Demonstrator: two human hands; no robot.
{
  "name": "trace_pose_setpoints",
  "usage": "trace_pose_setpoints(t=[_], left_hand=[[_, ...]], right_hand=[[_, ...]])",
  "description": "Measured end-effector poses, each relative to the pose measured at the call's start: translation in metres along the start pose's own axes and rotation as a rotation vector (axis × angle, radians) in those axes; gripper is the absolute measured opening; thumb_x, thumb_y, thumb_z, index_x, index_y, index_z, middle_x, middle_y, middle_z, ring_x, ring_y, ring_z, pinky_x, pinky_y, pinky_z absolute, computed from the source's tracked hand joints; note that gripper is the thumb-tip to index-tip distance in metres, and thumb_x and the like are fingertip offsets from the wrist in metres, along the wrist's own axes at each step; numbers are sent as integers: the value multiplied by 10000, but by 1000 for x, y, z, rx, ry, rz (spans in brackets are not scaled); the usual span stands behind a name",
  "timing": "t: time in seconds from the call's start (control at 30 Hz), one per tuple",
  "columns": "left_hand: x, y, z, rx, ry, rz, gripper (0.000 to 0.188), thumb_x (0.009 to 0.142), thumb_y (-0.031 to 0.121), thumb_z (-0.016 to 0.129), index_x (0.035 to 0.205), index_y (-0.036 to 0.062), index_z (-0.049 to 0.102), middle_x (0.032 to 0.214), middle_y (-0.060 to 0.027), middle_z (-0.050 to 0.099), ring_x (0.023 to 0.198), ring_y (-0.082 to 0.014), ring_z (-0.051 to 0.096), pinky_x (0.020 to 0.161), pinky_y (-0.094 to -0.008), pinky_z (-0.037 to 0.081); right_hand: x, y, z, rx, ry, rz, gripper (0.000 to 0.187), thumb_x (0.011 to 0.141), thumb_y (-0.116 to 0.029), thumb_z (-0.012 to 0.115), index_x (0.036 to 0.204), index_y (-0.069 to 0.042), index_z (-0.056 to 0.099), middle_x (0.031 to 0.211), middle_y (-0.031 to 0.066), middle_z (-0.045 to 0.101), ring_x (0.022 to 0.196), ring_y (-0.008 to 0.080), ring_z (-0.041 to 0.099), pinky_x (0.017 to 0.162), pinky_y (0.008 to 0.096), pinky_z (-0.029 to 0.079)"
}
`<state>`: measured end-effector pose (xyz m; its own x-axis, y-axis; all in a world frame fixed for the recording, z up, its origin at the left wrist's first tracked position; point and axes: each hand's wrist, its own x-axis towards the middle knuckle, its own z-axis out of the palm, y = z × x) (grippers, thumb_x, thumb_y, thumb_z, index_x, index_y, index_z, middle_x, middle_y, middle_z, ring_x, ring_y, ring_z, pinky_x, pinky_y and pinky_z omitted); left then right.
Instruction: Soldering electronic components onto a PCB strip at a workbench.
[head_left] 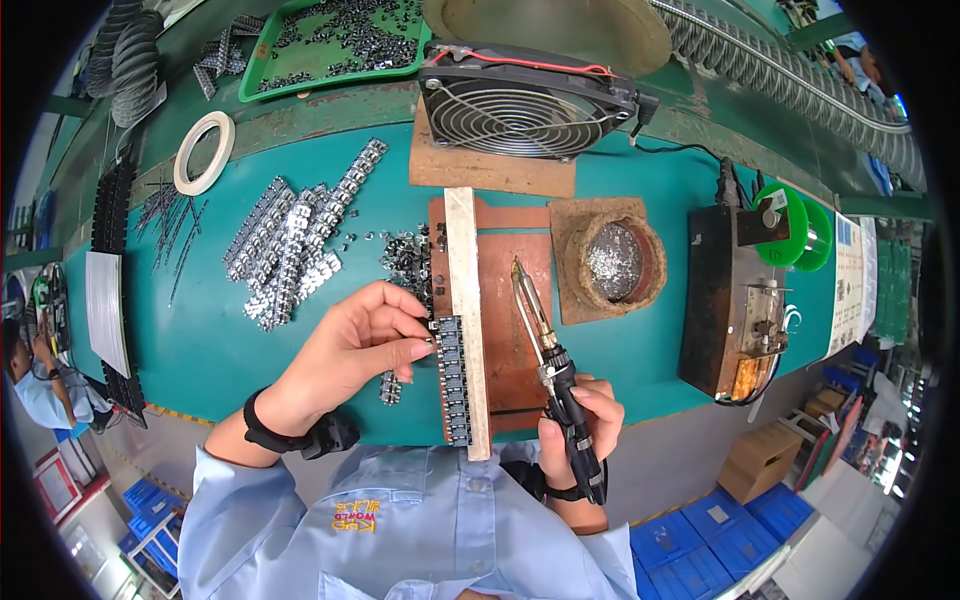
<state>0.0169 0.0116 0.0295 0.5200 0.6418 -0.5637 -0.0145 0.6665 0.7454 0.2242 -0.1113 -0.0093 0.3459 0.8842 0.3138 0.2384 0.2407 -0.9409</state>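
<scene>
My left hand (365,345) is closed, thumb and fingers pinched at the upper end of a row of small black components (454,385). Whatever lies between the fingertips is too small to make out. The row runs along the left side of a pale straight bar (463,270), which lies across a reddish-brown board (510,300). Wrapped round a black-handled soldering iron (566,400), my right hand (590,425) is to the right of the bar. The iron's tip points away from me, over the board. Loose small components (405,262) are piled just beyond my left hand.
A fan (520,120) stands at the back, near a green tray of parts (330,75). Right of the board sits a round pot of silvery material (612,262). Farther right are a dark box (715,300) and green spool (785,225). Metallic component strips (290,245) and a tape roll (205,153) lie left.
</scene>
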Motion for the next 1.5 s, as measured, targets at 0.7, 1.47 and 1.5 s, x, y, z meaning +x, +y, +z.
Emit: trace_pose_setpoints(t=[0.7, 1.47, 1.5], left_hand=[[7, 4, -3, 17, -63, 15, 261, 801, -28, 574, 1033, 19, 466, 844, -38, 587, 740, -89, 561, 633, -214, 471], [2, -1, -12, -37, -75, 40, 242, 803, -19, 574, 1021, 7, 471, 850, -63, 596, 747, -112, 581, 657, -236, 490], [2, -2, -13, -47, -80, 35, 243, 802, -21, 574, 1021, 7, 471, 849, -66, 597, 745, -114, 583, 659, -238, 491]], right_hand=[[-2, 1, -1, -51, -69, 28, 411, 747, -210, 669, 1024, -34, 423, 845, 106, 484, 759, 179, 473, 691, 285, 387], [-7, -3, 9, -62, -45, 29, 397, 757, -183, 653, 1038, -39, 412, 846, 99, 471, 722, 145, 457, 652, 255, 380], [-8, -4, 8, -64, -46, 28, 397, 757, -183, 653, 1038, -39, 412, 846, 99, 471, 722, 145, 457, 652, 255, 380]])
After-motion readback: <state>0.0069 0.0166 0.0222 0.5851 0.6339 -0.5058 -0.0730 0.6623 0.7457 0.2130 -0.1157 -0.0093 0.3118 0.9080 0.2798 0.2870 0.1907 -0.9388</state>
